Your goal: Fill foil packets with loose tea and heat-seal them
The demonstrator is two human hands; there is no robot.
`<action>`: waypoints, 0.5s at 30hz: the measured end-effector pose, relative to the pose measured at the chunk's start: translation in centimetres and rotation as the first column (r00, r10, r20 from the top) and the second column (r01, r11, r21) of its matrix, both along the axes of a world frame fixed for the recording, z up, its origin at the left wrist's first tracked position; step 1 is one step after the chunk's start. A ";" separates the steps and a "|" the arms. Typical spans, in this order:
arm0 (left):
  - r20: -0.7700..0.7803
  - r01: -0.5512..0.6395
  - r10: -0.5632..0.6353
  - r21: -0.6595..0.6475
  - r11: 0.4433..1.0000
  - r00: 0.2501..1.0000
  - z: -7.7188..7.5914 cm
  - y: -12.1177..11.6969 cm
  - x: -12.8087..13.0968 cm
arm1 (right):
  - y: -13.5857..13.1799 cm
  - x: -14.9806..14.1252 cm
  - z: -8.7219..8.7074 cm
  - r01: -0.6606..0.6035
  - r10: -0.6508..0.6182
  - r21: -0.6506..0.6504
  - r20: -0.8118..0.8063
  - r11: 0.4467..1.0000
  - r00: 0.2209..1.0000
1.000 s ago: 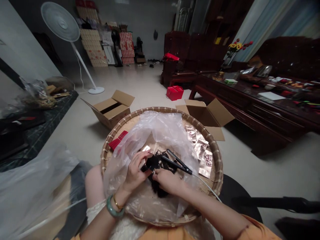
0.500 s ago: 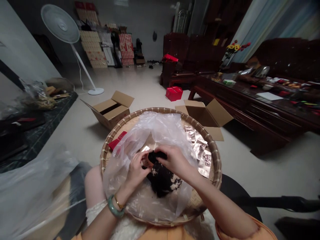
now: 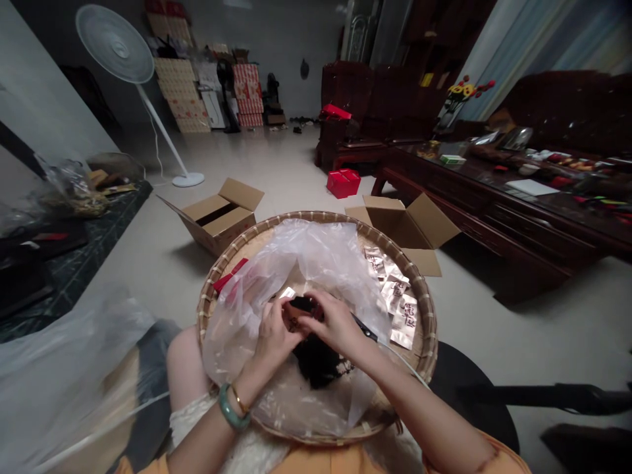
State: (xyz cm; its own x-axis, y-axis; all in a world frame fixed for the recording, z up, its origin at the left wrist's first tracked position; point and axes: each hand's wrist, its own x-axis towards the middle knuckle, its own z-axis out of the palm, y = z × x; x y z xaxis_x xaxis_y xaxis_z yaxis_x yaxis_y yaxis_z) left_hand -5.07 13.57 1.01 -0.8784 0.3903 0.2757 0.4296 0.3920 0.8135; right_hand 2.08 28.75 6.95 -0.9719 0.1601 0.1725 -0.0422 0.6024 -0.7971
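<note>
Over a round bamboo tray (image 3: pixel 428 309), both hands meet at a small copper-brown pouch (image 3: pixel 295 313), its mouth facing up. My left hand (image 3: pixel 271 332) is curled round its left side. My right hand (image 3: pixel 336 322) has thumb and fingers bent at its right edge; the fingers partly hide the pouch. Just below lies a pile of black loose tea-like leaves (image 3: pixel 318 365) on a clear plastic bag (image 3: pixel 316 243) spread over the tray. Beside my right wrist shows a black device (image 3: pixel 365 327) with a white cord.
Several shiny foil packets with dark writing (image 3: pixel 405 322) lie at the tray's right, red packets (image 3: pixel 230 275) at its left. Open cardboard boxes (image 3: pixel 220 214) stand beyond on both sides. A white fan (image 3: pixel 118 49), a red box (image 3: pixel 344 183) and a dark wooden table (image 3: pixel 474 210) are further off.
My right hand has tilted and its thumb has come down towards the left hand. Dark leaves at its fingers no longer show. The black device and cord have come into sight.
</note>
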 end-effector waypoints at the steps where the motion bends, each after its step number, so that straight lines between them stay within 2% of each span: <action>1: 0.056 0.019 -0.019 0.010 1.000 0.998 0.2 0.0 -0.1 | 0.0 -0.4 -0.3 0.007 -0.006 -0.067 0.005 0.998 1.000; 3: 0.256 0.113 -0.126 0.063 0.992 0.958 0.6 -0.1 -0.5 | 0.2 -1.1 -0.7 0.027 -0.018 -0.247 0.037 0.969 0.999; 4: 0.375 0.185 -0.211 0.103 0.977 0.903 0.9 -0.1 -0.7 | 0.4 -1.3 -1.0 0.040 -0.019 -0.348 0.062 0.937 0.998; 6: 0.568 0.299 -0.356 0.195 0.934 0.742 1.3 -0.3 -0.9 | 0.9 -1.4 -1.3 0.078 -0.021 -0.526 0.114 0.847 0.993; 8: 0.686 0.331 -0.416 0.262 0.907 0.596 1.7 -0.3 -0.9 | 1.4 -1.5 -1.7 0.134 -0.046 -0.641 0.153 0.756 0.987; 10: 0.745 0.287 -0.419 0.310 0.906 0.519 1.9 -0.4 -0.7 | 2.0 -1.3 -2.0 0.199 -0.108 -0.681 0.174 0.704 0.979; 11: 0.759 0.255 -0.413 0.327 0.910 0.502 2.0 -0.4 -0.7 | 2.3 -1.2 -2.2 0.217 -0.126 -0.677 0.183 0.703 0.975; 12: 0.769 0.223 -0.404 0.338 0.915 0.495 2.0 -0.4 -0.7 | 2.7 -1.0 -2.3 0.213 -0.113 -0.653 0.192 0.727 0.975; 15: 0.789 0.158 -0.383 0.351 0.923 0.480 2.0 -0.4 -0.8 | 3.2 -0.4 -2.6 0.067 0.026 -0.465 0.190 0.883 0.981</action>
State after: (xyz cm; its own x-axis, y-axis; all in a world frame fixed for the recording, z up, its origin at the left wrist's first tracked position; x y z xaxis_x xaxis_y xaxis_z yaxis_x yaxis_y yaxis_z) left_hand -5.83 13.15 3.03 -0.5981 0.6841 -0.4174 -0.4339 0.1614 0.8864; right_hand 1.70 31.97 4.38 -0.9742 0.1969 -0.1103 0.1424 0.1573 -0.9772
